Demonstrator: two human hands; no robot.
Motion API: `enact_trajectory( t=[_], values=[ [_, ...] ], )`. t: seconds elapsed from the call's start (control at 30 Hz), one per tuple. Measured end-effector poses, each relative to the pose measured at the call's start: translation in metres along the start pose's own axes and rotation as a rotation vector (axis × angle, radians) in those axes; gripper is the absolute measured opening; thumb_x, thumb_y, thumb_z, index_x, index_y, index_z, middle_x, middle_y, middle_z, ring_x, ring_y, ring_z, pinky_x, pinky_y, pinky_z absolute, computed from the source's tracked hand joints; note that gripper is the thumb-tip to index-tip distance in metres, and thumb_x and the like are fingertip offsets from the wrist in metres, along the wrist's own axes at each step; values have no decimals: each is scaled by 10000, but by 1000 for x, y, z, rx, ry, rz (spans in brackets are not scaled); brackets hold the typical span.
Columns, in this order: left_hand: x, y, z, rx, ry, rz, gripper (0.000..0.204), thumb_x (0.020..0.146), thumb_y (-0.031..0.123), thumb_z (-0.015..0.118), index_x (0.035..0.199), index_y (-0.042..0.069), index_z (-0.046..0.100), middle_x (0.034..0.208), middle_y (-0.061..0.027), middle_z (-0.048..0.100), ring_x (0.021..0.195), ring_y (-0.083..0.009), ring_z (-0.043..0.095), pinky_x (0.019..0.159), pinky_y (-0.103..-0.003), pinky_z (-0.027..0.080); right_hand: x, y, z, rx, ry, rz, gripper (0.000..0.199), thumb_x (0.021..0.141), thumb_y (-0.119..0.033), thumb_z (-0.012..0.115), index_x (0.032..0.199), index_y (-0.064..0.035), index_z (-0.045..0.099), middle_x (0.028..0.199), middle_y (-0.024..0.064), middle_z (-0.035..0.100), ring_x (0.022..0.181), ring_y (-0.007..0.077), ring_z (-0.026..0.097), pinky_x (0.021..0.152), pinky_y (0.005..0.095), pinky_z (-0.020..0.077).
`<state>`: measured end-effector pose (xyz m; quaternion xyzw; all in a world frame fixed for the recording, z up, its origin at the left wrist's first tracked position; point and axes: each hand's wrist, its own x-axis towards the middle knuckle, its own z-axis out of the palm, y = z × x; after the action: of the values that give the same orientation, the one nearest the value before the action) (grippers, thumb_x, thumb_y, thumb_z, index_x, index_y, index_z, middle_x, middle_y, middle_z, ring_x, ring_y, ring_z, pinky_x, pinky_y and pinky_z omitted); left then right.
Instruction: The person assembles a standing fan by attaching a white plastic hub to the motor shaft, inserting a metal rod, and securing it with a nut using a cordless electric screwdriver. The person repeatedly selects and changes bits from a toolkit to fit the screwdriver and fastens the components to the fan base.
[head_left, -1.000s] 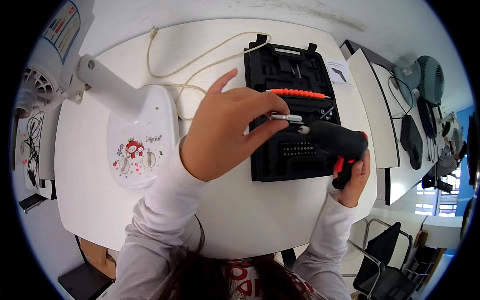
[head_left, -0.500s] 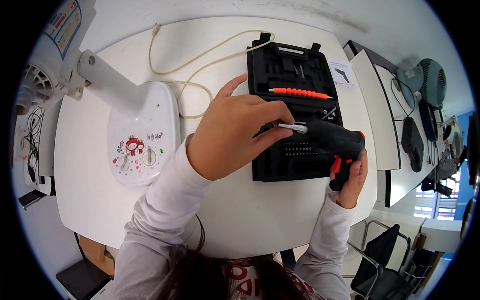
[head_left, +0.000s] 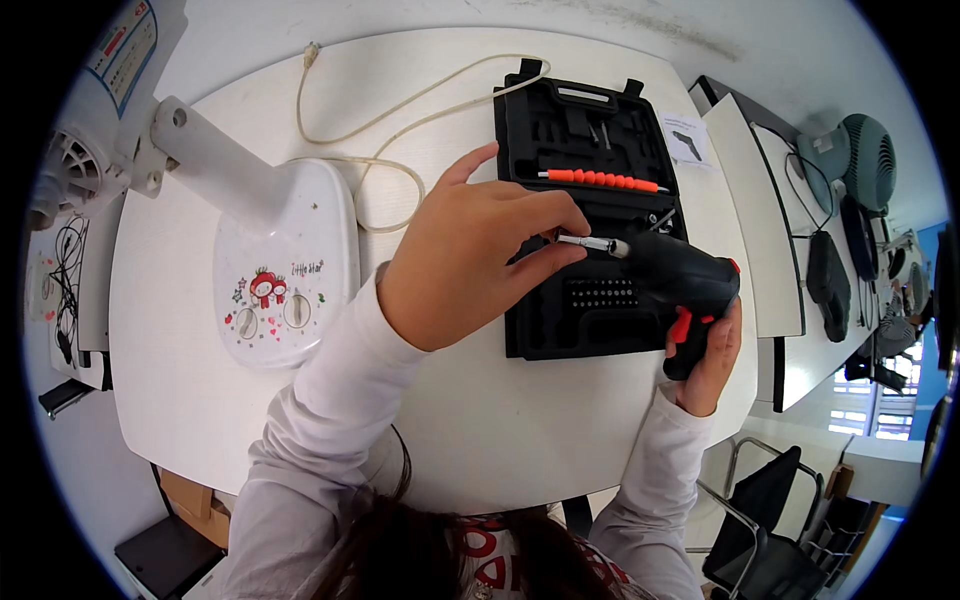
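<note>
Head view shows the right hand (head_left: 708, 352) wrapped around the grip of a black cordless electric screwdriver with a red trigger (head_left: 682, 285), held just above the open black plastic tool case (head_left: 585, 190) on the white round table (head_left: 190, 400). The left hand (head_left: 470, 255) pinches the slim silver metal bit holder (head_left: 590, 243) at the tool's nose between thumb and fingertips. Judging by this, a bit is being seated or pulled (which of the two I cannot tell). Any next move needs a straight, steady push or pull along the shaft, with the trigger left alone.
</note>
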<state>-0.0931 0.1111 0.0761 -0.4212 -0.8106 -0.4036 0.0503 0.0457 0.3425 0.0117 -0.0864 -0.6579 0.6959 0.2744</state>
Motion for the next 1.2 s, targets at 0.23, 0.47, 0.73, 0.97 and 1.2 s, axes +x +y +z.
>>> enact_trajectory(
  t=[0.23,0.47,0.73,0.97,1.2],
  values=[
    [1,-3,1,-12,38,61,142,738,116,737,869,134,686,741,19,664,657,-141,601,1049,-483,297,0,1,0,-19,-10,3,558,907,-481,515,1177,2,446,858,90,594,485,95,477,445,207,386],
    [-1,-4,3,43,81,75,134,744,116,731,869,138,688,734,17,660,657,-142,599,1046,-478,299,-1,2,1,-28,1,24,546,907,-482,513,1162,-4,452,830,89,592,485,100,485,438,209,390],
    [2,-7,11,37,78,63,141,741,132,728,876,130,687,759,4,647,711,-158,580,950,-417,373,1,-3,1,-42,103,-26,494,933,-446,485,1170,-14,466,812,81,580,498,106,488,447,208,388],
    [12,-29,88,127,3,27,204,723,216,737,900,131,685,770,1,578,821,-201,522,784,-347,393,9,-4,-3,-48,244,23,435,973,-388,407,1214,-29,457,789,63,537,503,114,455,479,225,380],
    [29,-43,85,394,-113,-22,153,729,233,721,866,171,693,889,0,532,944,-183,477,835,-356,389,7,-7,-3,6,248,25,450,976,-379,398,1251,-26,434,823,74,541,516,117,462,483,228,386]
  ],
)
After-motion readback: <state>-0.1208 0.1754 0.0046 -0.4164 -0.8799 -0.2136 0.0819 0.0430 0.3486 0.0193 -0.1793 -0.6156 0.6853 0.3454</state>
